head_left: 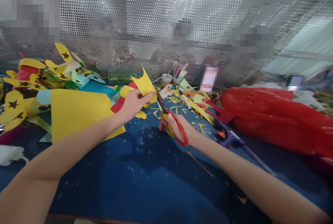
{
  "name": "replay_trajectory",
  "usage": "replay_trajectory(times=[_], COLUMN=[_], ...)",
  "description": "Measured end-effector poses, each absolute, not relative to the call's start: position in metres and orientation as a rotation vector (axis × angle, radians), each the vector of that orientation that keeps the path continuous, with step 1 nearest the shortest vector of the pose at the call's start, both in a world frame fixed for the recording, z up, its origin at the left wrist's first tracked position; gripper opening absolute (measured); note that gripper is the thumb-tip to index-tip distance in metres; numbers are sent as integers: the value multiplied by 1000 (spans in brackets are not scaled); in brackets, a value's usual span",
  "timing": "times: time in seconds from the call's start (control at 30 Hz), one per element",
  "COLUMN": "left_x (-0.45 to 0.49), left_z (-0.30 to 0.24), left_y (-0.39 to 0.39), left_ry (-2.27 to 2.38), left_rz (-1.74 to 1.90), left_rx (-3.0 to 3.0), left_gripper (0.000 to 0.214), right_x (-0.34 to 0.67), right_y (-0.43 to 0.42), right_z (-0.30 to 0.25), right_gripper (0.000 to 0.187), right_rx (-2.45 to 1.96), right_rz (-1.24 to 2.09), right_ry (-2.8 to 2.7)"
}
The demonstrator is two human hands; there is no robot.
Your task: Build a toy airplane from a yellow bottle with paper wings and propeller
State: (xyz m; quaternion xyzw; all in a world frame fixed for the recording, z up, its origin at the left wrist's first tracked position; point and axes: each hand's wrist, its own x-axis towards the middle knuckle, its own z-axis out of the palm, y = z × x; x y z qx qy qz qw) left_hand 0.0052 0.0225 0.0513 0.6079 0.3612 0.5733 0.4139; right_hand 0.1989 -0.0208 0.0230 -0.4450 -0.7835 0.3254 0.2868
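Observation:
My left hand [132,105] pinches a small piece of yellow paper [144,84] with pointed corners and a rounded lower end. In my right hand [179,126] is a pair of scissors [182,134] with red and yellow handles, thumb and fingers in the loops. The dark blades point up and away, close to the right edge of the yellow piece; whether they touch it I cannot tell. A large yellow sheet [78,113] lies to the left, partly behind my left forearm.
Paper offcuts [200,113] litter the blue table [125,182]. At right lie a glue gun [231,138] and a red plastic bag [265,119]. Paper-and-bottle models with stars [15,107] crowd the left, near a white charger [10,154]. A perforated metal screen [145,15] stands behind.

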Motion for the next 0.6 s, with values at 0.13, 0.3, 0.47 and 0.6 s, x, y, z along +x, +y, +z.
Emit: replay_trajectory(times=[0.13, 0.3, 0.47, 0.6], left_x=[5, 5, 6, 7], left_z=[52, 53, 52, 51], left_y=[22, 21, 20, 22], left_ry=[906, 908, 894, 881], left_rz=[1437, 1435, 1409, 1400], left_rx=[1561, 1572, 1555, 1530], left_gripper=[25, 27, 34, 35], right_x=[200, 197, 195, 194], right_y=[-21, -22, -23, -26], right_z=[20, 22, 24, 21], right_gripper=[69, 72, 71, 64], right_rx=[-1164, -1185, -1192, -1205], right_rz=[883, 899, 911, 960], right_ry=[-2079, -2056, -2019, -1922])
